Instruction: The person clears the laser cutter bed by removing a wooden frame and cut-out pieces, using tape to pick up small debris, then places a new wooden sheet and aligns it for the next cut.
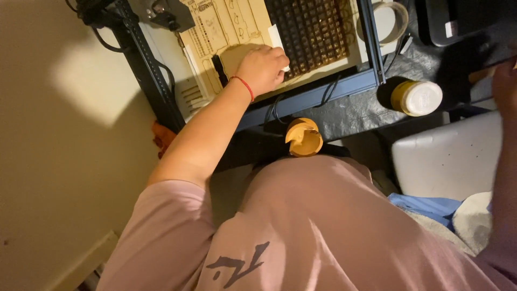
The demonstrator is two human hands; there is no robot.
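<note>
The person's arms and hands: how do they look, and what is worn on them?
The left hand is bare, without glove or ring that I can see. A thin red string bracelet circles its wrist. The forearm is bare; a short pale pink sleeve covers the upper arm only. The right hand shows only at the picture's edge, dim and cut off, so its details cannot be told.

Left hand [262,69] (red string at the wrist) knuckles-up on a pale wooden sheet [229,27] beside a dark grid [312,29].
</note>
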